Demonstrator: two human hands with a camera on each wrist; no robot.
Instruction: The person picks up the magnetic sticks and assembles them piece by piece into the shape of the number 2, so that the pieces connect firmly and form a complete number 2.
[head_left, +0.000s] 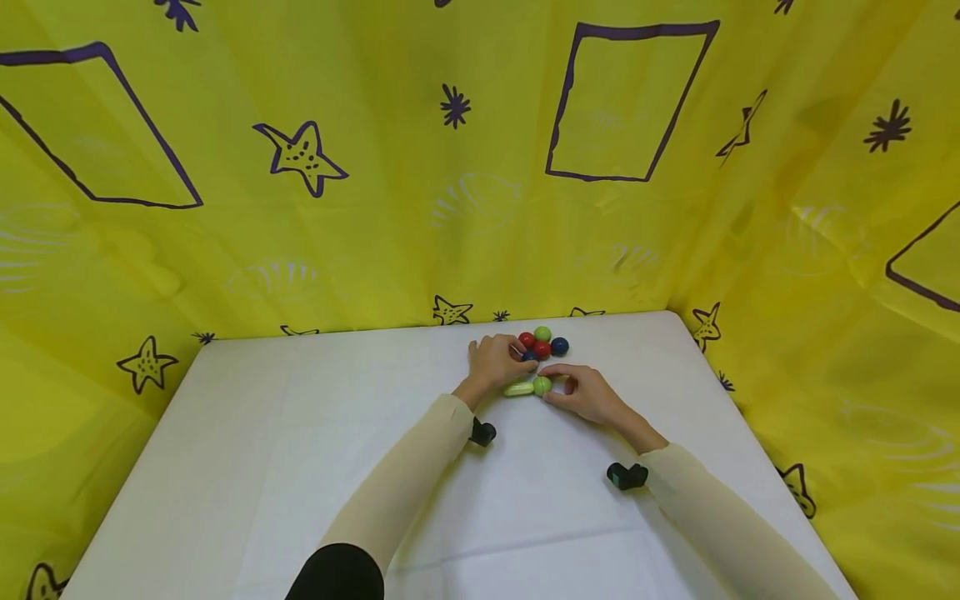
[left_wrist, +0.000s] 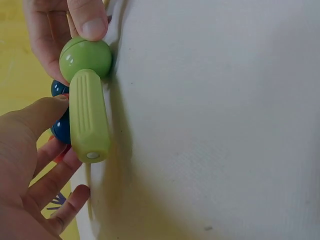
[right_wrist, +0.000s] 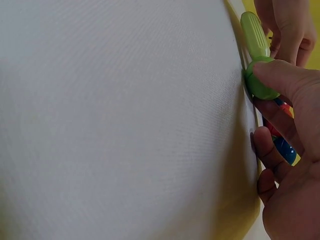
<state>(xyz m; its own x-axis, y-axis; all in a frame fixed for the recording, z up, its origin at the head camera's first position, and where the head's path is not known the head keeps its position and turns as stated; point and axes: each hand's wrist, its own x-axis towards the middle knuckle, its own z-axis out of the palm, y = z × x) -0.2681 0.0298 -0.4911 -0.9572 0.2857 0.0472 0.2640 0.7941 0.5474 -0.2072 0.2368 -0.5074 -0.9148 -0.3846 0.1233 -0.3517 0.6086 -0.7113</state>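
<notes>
A pale green ribbed stick point(head_left: 519, 389) lies with a glossy green ball point(head_left: 542, 386) at its right end. My right hand point(head_left: 588, 393) pinches that ball between thumb and fingers; in the right wrist view the thumb presses on the green ball point(right_wrist: 261, 86). Just behind the stick, my left hand point(head_left: 495, 362) grips a dark blue ball point(head_left: 530, 357) between thumb and fingers. The left wrist view shows part of a blue ball point(left_wrist: 61, 129) beside the left thumb, partly hidden by the stick point(left_wrist: 89, 115).
Beyond the hands sit two red balls point(head_left: 542, 350), a second green ball point(head_left: 542, 333) and another dark blue ball point(head_left: 559, 347), close together. A white-covered table point(head_left: 315, 467) lies underneath, with yellow patterned cloth point(head_left: 375, 208) at its back and sides.
</notes>
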